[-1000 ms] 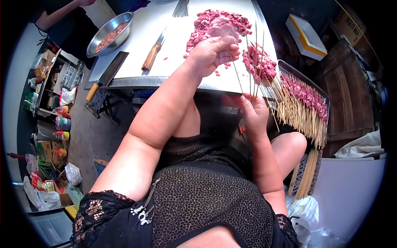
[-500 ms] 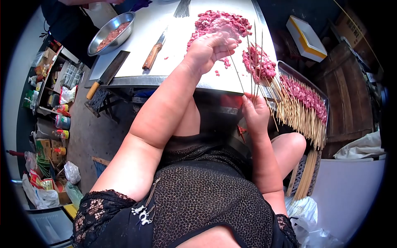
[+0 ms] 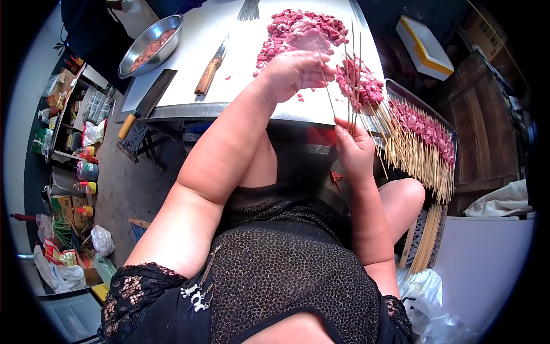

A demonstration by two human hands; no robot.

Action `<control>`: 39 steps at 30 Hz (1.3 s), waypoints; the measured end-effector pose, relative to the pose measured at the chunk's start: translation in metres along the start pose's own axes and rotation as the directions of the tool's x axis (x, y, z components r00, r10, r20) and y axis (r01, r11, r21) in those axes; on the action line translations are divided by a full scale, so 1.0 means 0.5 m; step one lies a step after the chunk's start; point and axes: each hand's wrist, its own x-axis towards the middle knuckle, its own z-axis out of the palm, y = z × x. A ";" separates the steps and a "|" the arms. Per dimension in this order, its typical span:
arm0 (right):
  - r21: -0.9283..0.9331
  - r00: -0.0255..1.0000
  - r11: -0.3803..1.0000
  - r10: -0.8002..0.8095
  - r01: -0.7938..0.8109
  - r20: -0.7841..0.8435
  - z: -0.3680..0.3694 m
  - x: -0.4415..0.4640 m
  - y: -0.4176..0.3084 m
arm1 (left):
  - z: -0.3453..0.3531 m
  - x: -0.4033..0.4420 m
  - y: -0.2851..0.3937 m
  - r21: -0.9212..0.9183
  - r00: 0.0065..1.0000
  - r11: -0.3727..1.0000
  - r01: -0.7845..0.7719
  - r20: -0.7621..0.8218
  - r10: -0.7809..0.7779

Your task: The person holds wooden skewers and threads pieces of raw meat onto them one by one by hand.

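Note:
My right hand (image 3: 355, 146) is closed around the lower ends of several thin skewers (image 3: 353, 86) that point up over the table edge. One of them, a slanting skewer (image 3: 329, 97), leans left to my left hand (image 3: 298, 74). The fingers of that hand are pinched at its upper end; whether meat is between them is hidden. Just behind my left hand lies a heap of diced raw meat (image 3: 306, 28) on the white table. Skewers threaded with meat (image 3: 360, 86) are piled at the table's right corner, behind the upright skewers.
A metal tray (image 3: 452, 137) of meat skewers stands on the right, with bare sticks (image 3: 427, 241) below. On the table (image 3: 195, 34) are a knife (image 3: 209, 74), a cleaver (image 3: 152, 97) and a metal bowl (image 3: 152, 49) of meat. Another person (image 3: 91, 34) stands at the far left.
My left hand has shifted slightly right, and the slanting skewer stands a little steeper. My right hand has risen slightly and still grips the bunch. The view has shifted a little.

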 end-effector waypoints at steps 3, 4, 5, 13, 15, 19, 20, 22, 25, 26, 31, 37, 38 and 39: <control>0.103 1.000 0.995 -0.003 0.003 0.000 0.005 0.009 -0.010 | -0.006 0.006 -0.006 0.052 0.991 0.996 0.073 0.106 -0.078; 0.121 1.000 0.993 -0.010 0.011 -0.008 0.005 0.011 -0.010 | -0.009 0.009 -0.005 0.262 0.999 0.965 0.033 0.013 -0.037; 0.121 1.000 0.993 -0.010 0.011 -0.009 0.004 0.013 -0.009 | -0.013 0.013 -0.006 0.462 0.997 0.887 0.013 -0.070 0.022; 0.128 0.997 0.990 -0.060 0.064 -0.040 -0.013 0.015 0.006 | -0.025 0.042 -0.026 0.981 0.995 -0.184 0.057 -0.041 0.093; 0.098 0.998 0.993 -0.054 0.058 -0.041 -0.017 0.011 0.006 | -0.017 0.043 -0.024 0.976 0.995 -0.202 0.083 -0.071 0.068; 0.076 0.999 0.997 -0.010 0.014 -0.048 -0.019 -0.001 -0.002 | -0.028 0.041 -0.019 0.983 0.979 0.111 0.144 -0.158 0.132; 0.068 1.000 0.998 -0.011 0.012 -0.029 -0.024 -0.001 0.001 | -0.048 0.048 -0.023 0.886 0.956 0.442 0.138 -0.236 0.174; 0.049 1.000 0.999 0.004 -0.003 -0.018 -0.024 -0.002 0.009 | -0.070 0.044 -0.014 0.621 0.942 0.783 -0.030 -0.245 0.231; -0.012 0.999 0.999 0.035 -0.035 -0.003 -0.016 -0.005 0.012 | -0.057 0.025 0.003 0.285 0.927 0.957 -0.060 -0.340 0.159; -0.032 0.999 0.998 0.046 -0.046 0.008 -0.017 -0.003 0.021 | -0.049 0.018 0.009 0.118 0.928 0.992 -0.053 -0.362 0.093; -0.098 0.998 0.993 0.069 -0.069 0.002 -0.013 -0.007 0.021 | -0.052 0.023 0.006 -0.001 0.958 0.998 -0.066 -0.281 0.063; -0.084 0.997 0.993 0.080 -0.080 -0.005 -0.012 -0.008 0.017 | -0.051 0.029 -0.006 -0.016 0.966 0.997 -0.081 -0.247 0.075; -0.086 0.997 0.993 0.080 -0.080 -0.001 -0.011 -0.008 0.017 | -0.057 0.034 -0.012 0.040 0.969 0.994 -0.098 -0.224 0.104; -0.096 0.997 0.993 0.073 -0.073 -0.002 -0.009 -0.010 0.016 | -0.048 0.030 -0.007 0.039 0.968 0.994 -0.099 -0.226 0.105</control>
